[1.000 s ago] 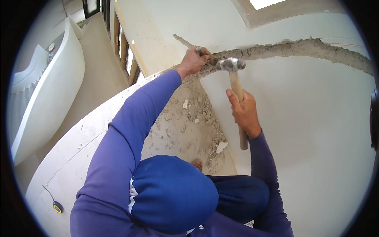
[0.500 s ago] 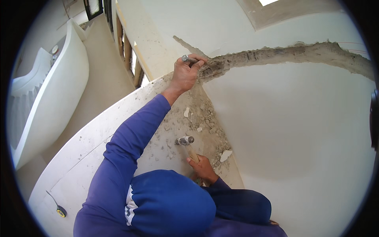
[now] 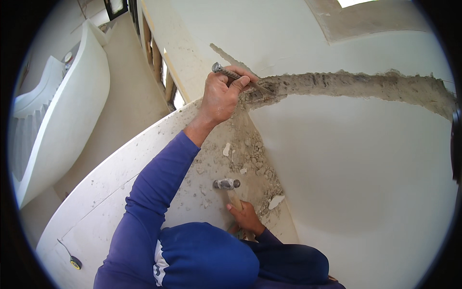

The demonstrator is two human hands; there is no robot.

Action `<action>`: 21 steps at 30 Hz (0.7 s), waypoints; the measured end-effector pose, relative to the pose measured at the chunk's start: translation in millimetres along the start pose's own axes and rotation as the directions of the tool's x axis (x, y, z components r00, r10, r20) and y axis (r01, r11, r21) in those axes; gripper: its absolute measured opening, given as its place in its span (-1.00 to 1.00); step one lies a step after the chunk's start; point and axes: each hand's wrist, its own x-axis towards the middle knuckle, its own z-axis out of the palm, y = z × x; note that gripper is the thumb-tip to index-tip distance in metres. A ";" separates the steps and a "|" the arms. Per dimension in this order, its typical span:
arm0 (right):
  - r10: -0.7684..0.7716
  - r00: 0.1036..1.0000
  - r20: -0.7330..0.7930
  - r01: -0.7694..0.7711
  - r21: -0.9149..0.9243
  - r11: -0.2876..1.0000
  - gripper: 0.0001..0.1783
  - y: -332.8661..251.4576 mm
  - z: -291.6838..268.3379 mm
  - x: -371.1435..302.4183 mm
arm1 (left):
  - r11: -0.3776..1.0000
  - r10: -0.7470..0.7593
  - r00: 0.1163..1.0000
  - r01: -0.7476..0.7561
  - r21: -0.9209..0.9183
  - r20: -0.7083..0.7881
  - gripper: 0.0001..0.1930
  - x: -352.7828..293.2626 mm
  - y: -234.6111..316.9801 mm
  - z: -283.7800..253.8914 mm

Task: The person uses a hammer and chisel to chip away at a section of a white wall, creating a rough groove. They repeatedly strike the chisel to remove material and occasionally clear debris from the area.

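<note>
At upper centre, a ribbed metal chisel (image 3: 231, 73) is pinched between thumb and fingers of the left hand (image 3: 220, 98), its far end directed at the rough groove (image 3: 341, 85); whether contact is made cannot be told. It is judged stiff and fairly weighty, best gripped mid-shaft, clear of the struck end. At lower centre, a hammer (image 3: 226, 184) is held by its pale handle in the wrapped right hand (image 3: 249, 217); head-heavy handling is to be expected. Compared with one second ago, the hammer has been lowered from beside the groove, and more of the chisel is exposed.
</note>
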 end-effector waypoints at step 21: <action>-0.865 0.471 0.171 0.489 -0.867 0.096 -0.68 -407.2 -88.4 -39.0 | 0.996 0.034 0.999 -0.035 -0.087 -0.016 -0.77 7.9 -19.3 8.5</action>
